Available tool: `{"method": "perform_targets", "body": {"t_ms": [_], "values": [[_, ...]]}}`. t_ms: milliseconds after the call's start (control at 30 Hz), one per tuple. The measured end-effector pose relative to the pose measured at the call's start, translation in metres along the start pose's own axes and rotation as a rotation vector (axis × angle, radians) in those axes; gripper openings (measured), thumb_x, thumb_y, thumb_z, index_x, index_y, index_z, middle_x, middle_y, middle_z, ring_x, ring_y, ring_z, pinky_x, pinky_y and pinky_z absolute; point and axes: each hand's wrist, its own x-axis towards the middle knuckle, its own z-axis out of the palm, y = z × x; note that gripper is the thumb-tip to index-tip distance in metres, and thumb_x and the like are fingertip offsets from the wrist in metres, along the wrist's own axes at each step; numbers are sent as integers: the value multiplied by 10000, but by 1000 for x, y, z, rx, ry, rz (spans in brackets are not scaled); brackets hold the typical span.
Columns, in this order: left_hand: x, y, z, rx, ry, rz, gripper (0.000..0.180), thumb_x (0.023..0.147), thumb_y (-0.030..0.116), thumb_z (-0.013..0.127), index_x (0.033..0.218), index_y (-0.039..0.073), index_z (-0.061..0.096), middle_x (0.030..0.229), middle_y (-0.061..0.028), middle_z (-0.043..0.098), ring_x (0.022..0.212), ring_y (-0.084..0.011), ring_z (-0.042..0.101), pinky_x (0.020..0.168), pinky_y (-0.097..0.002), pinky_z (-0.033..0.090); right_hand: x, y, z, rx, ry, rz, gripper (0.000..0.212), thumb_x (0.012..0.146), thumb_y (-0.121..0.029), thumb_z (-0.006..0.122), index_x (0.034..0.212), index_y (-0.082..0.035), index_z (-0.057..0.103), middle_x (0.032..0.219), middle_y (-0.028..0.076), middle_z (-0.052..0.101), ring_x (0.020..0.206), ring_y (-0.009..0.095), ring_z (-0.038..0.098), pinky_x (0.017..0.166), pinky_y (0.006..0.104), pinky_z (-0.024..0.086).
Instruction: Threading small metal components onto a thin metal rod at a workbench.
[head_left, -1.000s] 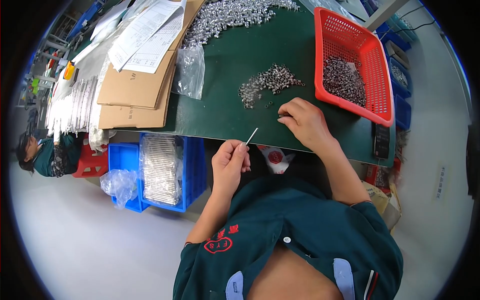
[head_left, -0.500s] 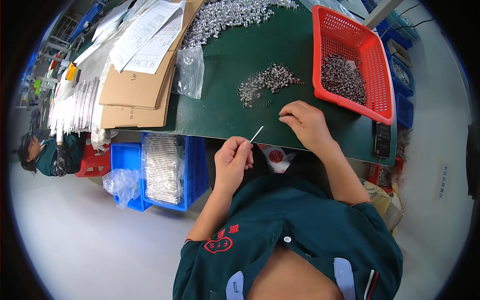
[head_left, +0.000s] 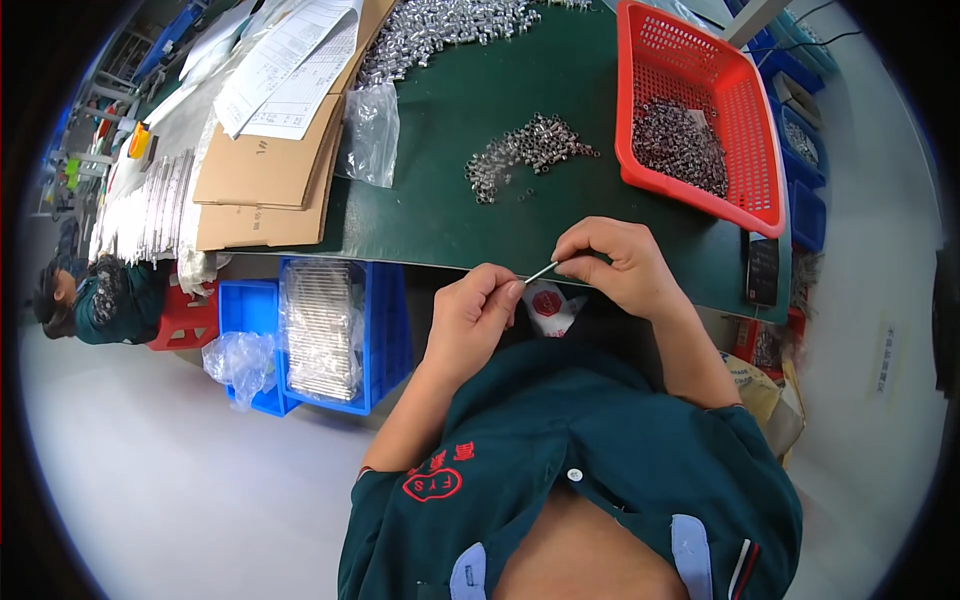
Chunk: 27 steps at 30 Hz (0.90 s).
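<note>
My left hand (head_left: 478, 312) pinches a thin, straight metal rod (head_left: 541, 272), which slants up to the right out of the fingertips. At the rod's far tip, the thumb and forefinger of my right hand (head_left: 615, 262) are pressed together. A tiny metal piece seems to be between them, mostly hidden by the fingers. Both hands are over the front edge of the green table (head_left: 420, 225). Beyond them lies a loose pile of small metal rings (head_left: 540, 145), with a few strays at its near side.
A red basket (head_left: 640, 180) of dark metal pieces stands at the right. Shiny metal parts (head_left: 450, 35) are heaped at the back. Cardboard (head_left: 260, 180), papers (head_left: 290, 75) and a clear bag (head_left: 370, 140) lie left. Blue bins (head_left: 385, 330) sit below; a co-worker (head_left: 110, 300) is far left.
My right hand has come down toward the left hand, and its fingertips now meet the rod's tip. The rod has tilted lower toward the right. The whole view has shifted slightly.
</note>
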Motion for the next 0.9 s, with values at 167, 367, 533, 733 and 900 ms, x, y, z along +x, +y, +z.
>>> {"method": "perform_targets", "body": {"t_ms": [167, 367, 533, 733, 900], "values": [[0, 6, -4, 166, -11, 91, 79, 880, 55, 584, 828, -3, 571, 594, -9, 510, 520, -55, 451, 477, -211, 370, 0, -7, -3, -82, -40, -68, 123, 712, 33, 669, 823, 2, 625, 802, 80, 625, 740, 195, 613, 638, 276, 476], [1, 13, -6, 252, -23, 180, 49, 827, 22, 610, 816, -4, 570, 603, -46, 491, 537, -99, 427, 496, -245, 359, 2, -17, -9, -161, -147, -159, 125, 694, 32, 666, 804, -2, 617, 789, 87, 615, 728, 233, 603, 629, 301, 475], [-1, 10, -7, 216, -13, 178, 42, 820, 11, 608, 822, -3, 569, 622, -71, 500, 543, -116, 456, 503, -251, 374, 3, -19, -8, -86, -165, -147, 124, 691, 16, 663, 802, -8, 613, 790, 104, 606, 730, 259, 598, 638, 326, 474], [-3, 7, 1, 169, -44, 201, 37, 843, 16, 587, 819, -3, 565, 621, -44, 520, 547, -95, 492, 510, -243, 399, 1, -15, 8, -102, -203, -151, 142, 708, 3, 673, 840, -11, 623, 828, 95, 623, 749, 246, 612, 647, 313, 486], [1, -5, -1, 51, -54, 107, 97, 893, 61, 559, 820, -3, 562, 619, -12, 526, 535, -64, 484, 507, -208, 399, 1, -20, 10, 24, -132, -18, 242, 718, 16, 674, 954, -14, 632, 872, 83, 645, 758, 185, 624, 667, 288, 493]]}}
